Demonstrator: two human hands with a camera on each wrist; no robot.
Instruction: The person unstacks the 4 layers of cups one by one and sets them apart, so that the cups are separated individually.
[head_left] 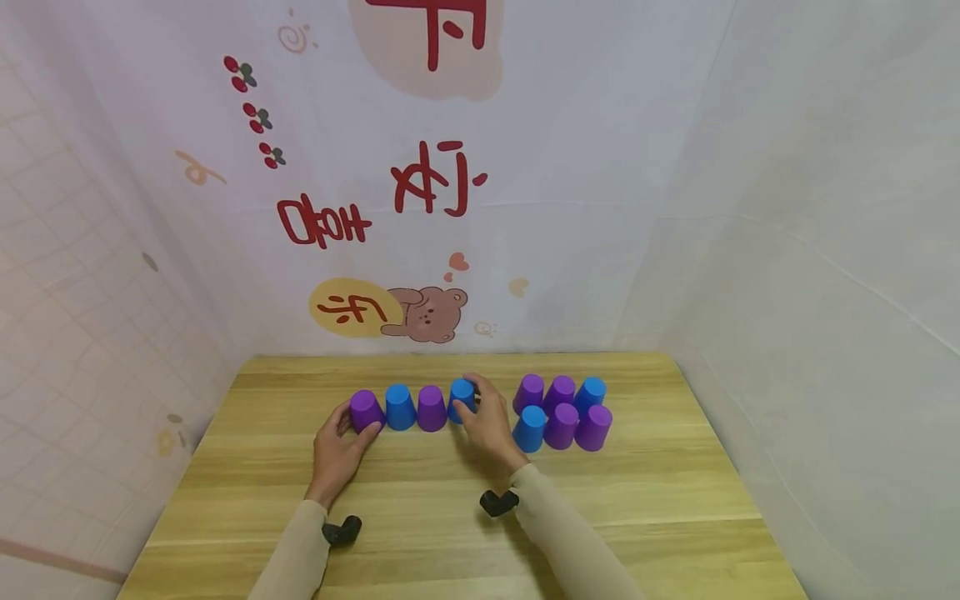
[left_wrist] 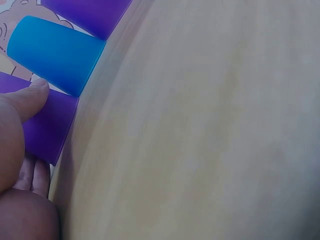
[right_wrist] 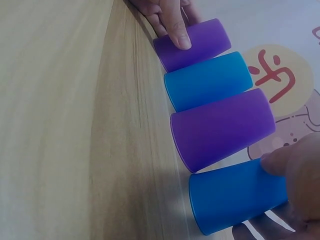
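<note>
Upside-down cups form a row on the table, purple and blue in turn. My left hand (head_left: 337,450) grips the purple cup (head_left: 365,409) at the row's left end, thumb across its near side and fingers round its left. To its right stand a blue cup (head_left: 400,407) and another purple cup (head_left: 431,409). The blue cup (right_wrist: 235,197) at the right end is held by my right hand (head_left: 487,421), thumb on its near side and fingers round its right. In the right wrist view this blue cup stands slightly apart from the purple cup (right_wrist: 222,130) beside it.
Right of my right hand, several more upside-down cups stand in two short rows, among them a blue cup (head_left: 530,429) and a purple cup (head_left: 595,428). The wooden table (head_left: 420,533) meets a printed white curtain (head_left: 570,250) at its back edge.
</note>
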